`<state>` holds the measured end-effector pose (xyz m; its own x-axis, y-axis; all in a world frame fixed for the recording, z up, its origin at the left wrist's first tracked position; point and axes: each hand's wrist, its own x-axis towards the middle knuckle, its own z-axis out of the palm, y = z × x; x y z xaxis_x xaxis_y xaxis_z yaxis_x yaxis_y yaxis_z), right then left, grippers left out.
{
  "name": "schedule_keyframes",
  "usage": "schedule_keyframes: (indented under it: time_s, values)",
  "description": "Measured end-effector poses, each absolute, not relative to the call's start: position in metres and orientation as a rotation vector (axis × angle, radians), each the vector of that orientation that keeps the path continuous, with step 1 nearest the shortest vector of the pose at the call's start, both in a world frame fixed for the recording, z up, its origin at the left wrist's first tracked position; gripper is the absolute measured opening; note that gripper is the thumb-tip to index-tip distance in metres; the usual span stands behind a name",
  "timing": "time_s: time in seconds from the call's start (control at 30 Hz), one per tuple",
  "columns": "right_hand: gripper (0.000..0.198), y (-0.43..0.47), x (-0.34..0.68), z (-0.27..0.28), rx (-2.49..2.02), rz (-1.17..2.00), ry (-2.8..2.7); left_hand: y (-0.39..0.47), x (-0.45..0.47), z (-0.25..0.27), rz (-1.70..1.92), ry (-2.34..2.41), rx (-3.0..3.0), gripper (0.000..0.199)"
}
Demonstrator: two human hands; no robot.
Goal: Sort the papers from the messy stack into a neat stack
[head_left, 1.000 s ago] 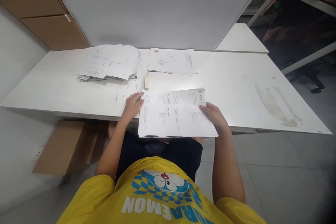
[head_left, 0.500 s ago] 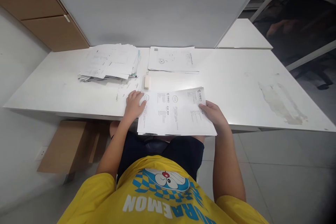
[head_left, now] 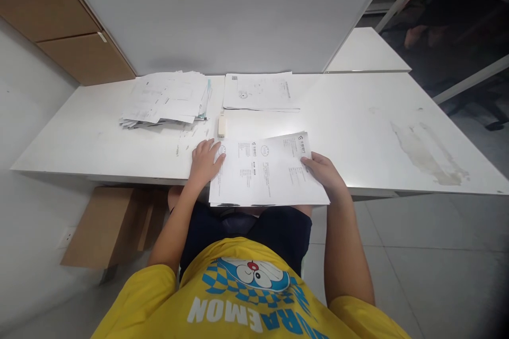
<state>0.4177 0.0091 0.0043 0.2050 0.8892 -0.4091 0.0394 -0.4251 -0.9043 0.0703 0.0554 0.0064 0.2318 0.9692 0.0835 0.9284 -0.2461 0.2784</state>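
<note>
A thin stack of printed paper sheets (head_left: 262,175) lies in front of me and juts past the desk's near edge. Its top sheet bears black print and a round stamp mark. My right hand (head_left: 325,172) pinches the stack at its right edge, thumb on top and fingers underneath. At the left edge, my left hand (head_left: 207,161) rests palm down, its fingers stretched out and its thumb on the paper. Just beyond that hand stands a small cream-coloured block (head_left: 221,126), which I cannot identify.
A messy paper pile (head_left: 163,98) sits at the back left of the white desk (head_left: 350,122). Another, neater stack (head_left: 260,90) lies at the back middle. A grey panel (head_left: 230,16) rises behind them. Cardboard boxes (head_left: 85,61) stand at the left; another box (head_left: 99,228) is below.
The camera view has shifted slightly. Both hands and the sheets keep almost the same places, with no clear movement between them.
</note>
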Motion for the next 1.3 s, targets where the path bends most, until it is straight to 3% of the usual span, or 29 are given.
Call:
schedule_keyframes:
  time_s: [0.5, 0.77, 1.0, 1.3]
  values:
    - [0.014, 0.011, 0.419, 0.004, -1.675, 1.287, -0.863, 0.058, 0.071, 0.003, 0.324, 1.8, 2.397, 0.055]
    - [0.024, 0.016, 0.413, 0.01, -1.662, 1.322, -0.836, 0.074, 0.06, 0.011, 0.716, 1.64, 2.47, 0.052]
    - [0.03, 0.018, 0.416, 0.004, -1.664, 1.301, -0.96, 0.101, 0.051, 0.014, 0.537, 1.472, 2.693, 0.055]
    - [0.026, 0.021, 0.411, 0.007, -1.688, 1.34, -0.96, 0.102, 0.046, 0.007, 0.678, 1.463, 2.668, 0.058]
